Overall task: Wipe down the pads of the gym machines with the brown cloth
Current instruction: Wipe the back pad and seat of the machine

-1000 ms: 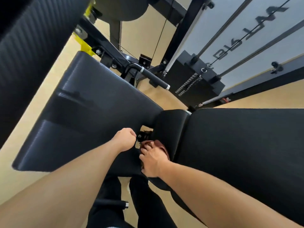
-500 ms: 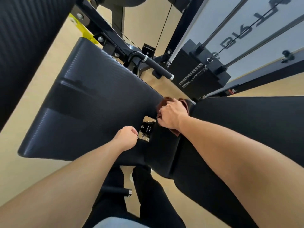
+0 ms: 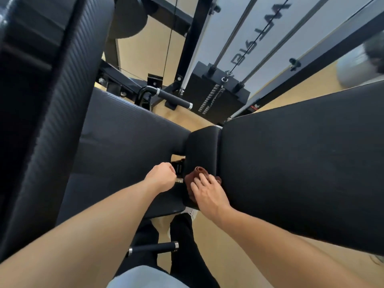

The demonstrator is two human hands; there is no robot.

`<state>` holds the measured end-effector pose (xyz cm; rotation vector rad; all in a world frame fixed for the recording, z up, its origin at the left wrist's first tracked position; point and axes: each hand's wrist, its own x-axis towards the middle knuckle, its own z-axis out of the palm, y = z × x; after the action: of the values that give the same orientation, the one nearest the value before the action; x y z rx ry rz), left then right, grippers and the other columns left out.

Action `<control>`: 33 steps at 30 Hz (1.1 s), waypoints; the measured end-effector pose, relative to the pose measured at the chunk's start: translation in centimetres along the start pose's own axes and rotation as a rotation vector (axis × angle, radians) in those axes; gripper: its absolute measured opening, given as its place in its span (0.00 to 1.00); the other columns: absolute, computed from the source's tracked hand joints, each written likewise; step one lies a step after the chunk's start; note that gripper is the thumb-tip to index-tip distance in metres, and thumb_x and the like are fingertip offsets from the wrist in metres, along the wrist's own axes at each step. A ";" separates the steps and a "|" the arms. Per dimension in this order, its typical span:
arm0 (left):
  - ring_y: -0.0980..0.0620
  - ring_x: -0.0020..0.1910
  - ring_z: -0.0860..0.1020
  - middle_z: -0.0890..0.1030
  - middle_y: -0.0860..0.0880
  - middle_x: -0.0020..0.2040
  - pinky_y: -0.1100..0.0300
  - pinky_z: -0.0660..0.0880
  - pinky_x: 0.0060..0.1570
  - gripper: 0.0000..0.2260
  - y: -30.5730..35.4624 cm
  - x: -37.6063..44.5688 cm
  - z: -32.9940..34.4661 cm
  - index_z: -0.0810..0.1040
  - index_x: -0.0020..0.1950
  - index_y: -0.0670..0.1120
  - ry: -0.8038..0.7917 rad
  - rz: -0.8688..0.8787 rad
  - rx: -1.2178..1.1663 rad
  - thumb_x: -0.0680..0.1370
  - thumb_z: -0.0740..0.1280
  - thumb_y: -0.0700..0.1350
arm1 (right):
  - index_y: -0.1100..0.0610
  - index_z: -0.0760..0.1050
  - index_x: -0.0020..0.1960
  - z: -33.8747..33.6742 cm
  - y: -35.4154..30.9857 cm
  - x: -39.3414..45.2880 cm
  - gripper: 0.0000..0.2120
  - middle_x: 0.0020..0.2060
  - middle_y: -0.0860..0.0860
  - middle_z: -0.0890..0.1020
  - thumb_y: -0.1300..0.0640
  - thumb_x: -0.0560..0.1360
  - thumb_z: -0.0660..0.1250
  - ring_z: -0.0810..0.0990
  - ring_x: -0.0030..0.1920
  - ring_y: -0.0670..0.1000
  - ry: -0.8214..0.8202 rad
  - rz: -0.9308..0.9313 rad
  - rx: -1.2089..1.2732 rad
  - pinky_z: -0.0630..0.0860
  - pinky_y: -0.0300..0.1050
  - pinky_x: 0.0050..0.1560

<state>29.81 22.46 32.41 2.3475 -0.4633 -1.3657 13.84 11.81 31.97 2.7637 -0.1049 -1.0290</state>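
Observation:
A brown cloth [image 3: 198,173] lies bunched under my right hand [image 3: 208,194], pressed against the near end of a narrow black pad [image 3: 202,146]. That pad sits between a wide black seat pad [image 3: 124,146] on the left and a large black pad [image 3: 301,163] on the right. My left hand [image 3: 163,177] is a closed fist at the seat pad's right edge, touching a small black and metal fitting [image 3: 179,170] in the gap between the pads. Whether it grips the fitting is hidden.
A tall ribbed black pad [image 3: 52,100] fills the left. Behind stand a weight stack [image 3: 218,96] with guide rods and a cable, and a foam-gripped handle [image 3: 172,99]. Another handle [image 3: 153,247] sits low by my legs. The floor is tan.
My right hand slid with the cloth from the far top end of the narrow pad back down to its near end. The left fist stayed by the fitting.

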 end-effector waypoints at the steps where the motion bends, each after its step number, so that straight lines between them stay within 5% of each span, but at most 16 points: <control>1: 0.47 0.55 0.78 0.80 0.47 0.59 0.55 0.75 0.51 0.14 0.6 0.2 -0.2 0.79 0.61 0.48 0.010 0.014 -0.013 0.78 0.60 0.39 | 0.60 0.53 0.81 -1.1 1.2 0.7 0.28 0.80 0.59 0.58 0.53 0.84 0.52 0.51 0.81 0.61 0.041 0.081 -0.001 0.50 0.61 0.79; 8: 0.49 0.53 0.78 0.80 0.50 0.57 0.53 0.77 0.54 0.14 0.1 1.3 3.2 0.77 0.60 0.53 -0.011 0.042 -0.056 0.77 0.59 0.43 | 0.63 0.50 0.81 -6.0 7.1 11.0 0.27 0.80 0.63 0.53 0.56 0.84 0.49 0.48 0.81 0.63 0.192 0.526 0.186 0.47 0.59 0.80; 15: 0.51 0.51 0.77 0.81 0.50 0.57 0.55 0.76 0.51 0.12 -1.0 1.5 3.5 0.78 0.59 0.51 -0.029 -0.032 -0.097 0.78 0.61 0.42 | 0.64 0.47 0.81 -2.7 1.2 7.5 0.28 0.79 0.67 0.51 0.58 0.85 0.52 0.46 0.79 0.70 0.226 0.589 0.313 0.50 0.65 0.79; 23: 0.51 0.53 0.77 0.80 0.50 0.59 0.54 0.77 0.53 0.14 -0.9 0.8 4.2 0.76 0.62 0.51 -0.068 0.015 -0.067 0.79 0.61 0.41 | 0.66 0.40 0.81 -2.1 -2.0 4.9 0.32 0.79 0.67 0.43 0.55 0.85 0.51 0.39 0.79 0.68 0.049 0.658 0.323 0.45 0.62 0.80; 33: 0.48 0.54 0.78 0.79 0.49 0.59 0.50 0.78 0.55 0.16 -2.1 1.9 3.6 0.74 0.65 0.51 -0.101 0.103 0.155 0.78 0.60 0.41 | 0.71 0.52 0.79 -7.4 5.4 9.5 0.35 0.77 0.67 0.62 0.44 0.83 0.47 0.54 0.78 0.70 -0.145 0.536 -0.345 0.41 0.66 0.78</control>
<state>27.77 22.82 28.34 2.3462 -0.7340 -1.4512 25.86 6.37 32.42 2.1710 -0.5908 -0.9801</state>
